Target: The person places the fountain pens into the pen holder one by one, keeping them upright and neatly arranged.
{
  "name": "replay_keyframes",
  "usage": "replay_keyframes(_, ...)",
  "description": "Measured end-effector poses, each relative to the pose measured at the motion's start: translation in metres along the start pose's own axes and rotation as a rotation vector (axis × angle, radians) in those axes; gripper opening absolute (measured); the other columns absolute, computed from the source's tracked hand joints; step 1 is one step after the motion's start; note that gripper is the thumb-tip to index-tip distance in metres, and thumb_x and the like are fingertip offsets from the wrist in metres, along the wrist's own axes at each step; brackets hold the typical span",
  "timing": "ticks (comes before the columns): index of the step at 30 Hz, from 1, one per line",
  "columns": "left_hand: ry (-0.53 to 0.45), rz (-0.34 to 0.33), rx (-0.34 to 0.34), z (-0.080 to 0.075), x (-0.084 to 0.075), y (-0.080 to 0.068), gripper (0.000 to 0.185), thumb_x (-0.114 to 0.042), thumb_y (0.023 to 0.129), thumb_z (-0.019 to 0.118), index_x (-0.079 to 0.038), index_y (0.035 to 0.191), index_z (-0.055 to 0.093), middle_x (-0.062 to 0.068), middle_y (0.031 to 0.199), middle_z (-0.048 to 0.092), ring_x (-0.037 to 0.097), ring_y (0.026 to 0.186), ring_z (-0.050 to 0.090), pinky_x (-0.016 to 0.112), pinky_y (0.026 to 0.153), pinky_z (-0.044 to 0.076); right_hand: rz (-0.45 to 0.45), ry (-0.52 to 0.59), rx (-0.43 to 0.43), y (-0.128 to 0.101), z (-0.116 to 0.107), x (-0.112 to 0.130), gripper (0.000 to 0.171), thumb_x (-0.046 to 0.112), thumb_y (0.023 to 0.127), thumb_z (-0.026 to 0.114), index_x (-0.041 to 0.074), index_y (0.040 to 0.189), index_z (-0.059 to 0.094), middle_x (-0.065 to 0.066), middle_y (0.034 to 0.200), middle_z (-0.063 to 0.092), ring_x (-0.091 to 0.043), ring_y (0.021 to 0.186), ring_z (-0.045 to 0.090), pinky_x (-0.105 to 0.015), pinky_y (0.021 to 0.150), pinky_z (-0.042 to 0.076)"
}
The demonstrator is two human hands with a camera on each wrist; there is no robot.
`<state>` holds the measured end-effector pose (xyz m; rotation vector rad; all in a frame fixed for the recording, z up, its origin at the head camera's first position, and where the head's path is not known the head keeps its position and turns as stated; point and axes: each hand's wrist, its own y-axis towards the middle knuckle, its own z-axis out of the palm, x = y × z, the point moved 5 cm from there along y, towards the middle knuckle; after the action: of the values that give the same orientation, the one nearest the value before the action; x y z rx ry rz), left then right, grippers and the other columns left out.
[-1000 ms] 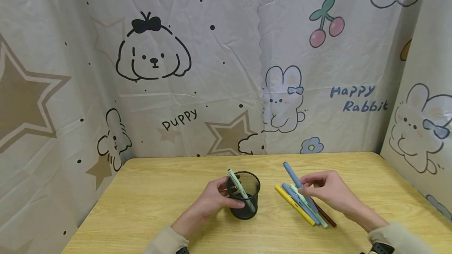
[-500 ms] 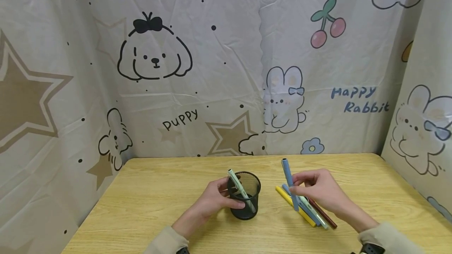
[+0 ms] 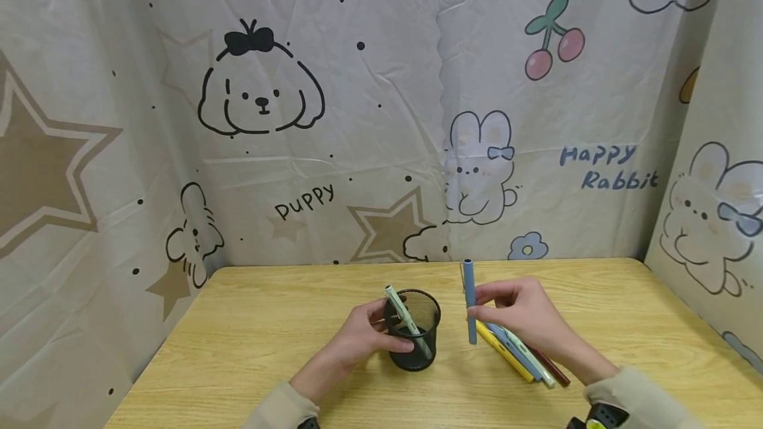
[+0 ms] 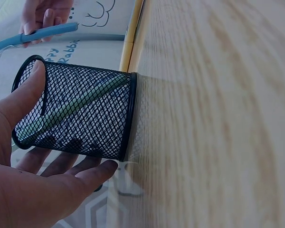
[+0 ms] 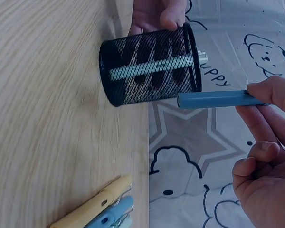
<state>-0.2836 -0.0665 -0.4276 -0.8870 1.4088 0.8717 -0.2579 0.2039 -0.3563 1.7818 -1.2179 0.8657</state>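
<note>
My left hand grips a black mesh pen holder that stands on the table, thumb on the near side and fingers behind it. Inside leans a pale green pen, its top sticking out over the rim. Between thumb and fingertips, my right hand pinches a blue pen held nearly upright in the air, right of the holder. In the right wrist view the blue pen's lower end overlaps the holder's rim. Below my right hand lie a yellow pen, another blue pen, a pale green pen and a dark red pen.
The wooden table reaches back to a printed curtain with cartoon animals, which also hangs along the left and right sides. The loose pens lie side by side, slanting, right of the holder.
My right hand has lifted the blue pen off the pile, carried it left towards the holder and turned it from slanted to nearly upright. My left hand and the holder have stayed in place.
</note>
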Motion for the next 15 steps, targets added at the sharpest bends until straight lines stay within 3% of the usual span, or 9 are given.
replay_keyframes(10, 0.008, -0.012, -0.002, 0.0, 0.002, 0.001, 0.075, 0.002, 0.079, 0.091, -0.003, 0.147, 0.06, 0.017, 0.142, 0.063, 0.033, 0.132, 0.059, 0.044, 0.109, 0.049, -0.024, 0.039, -0.022, 0.011, 0.011, 0.017, 0.023, 0.021, 0.087, 0.088, 0.009, 0.106, 0.084, -0.006, 0.095, 0.077, -0.016, 0.061, 0.043, -0.025, 0.054, 0.036)
replay_keyframes(15, 0.011, -0.012, -0.005, -0.001, 0.001, 0.002, 0.076, 0.001, 0.078, 0.091, -0.004, 0.147, 0.06, 0.017, 0.143, 0.063, 0.033, 0.132, 0.059, 0.046, 0.111, 0.047, -0.05, 0.071, -0.039, 0.018, 0.017, 0.025, 0.021, 0.019, 0.087, 0.088, 0.007, 0.104, 0.084, -0.006, 0.086, 0.074, -0.014, 0.06, 0.042, -0.025, 0.054, 0.035)
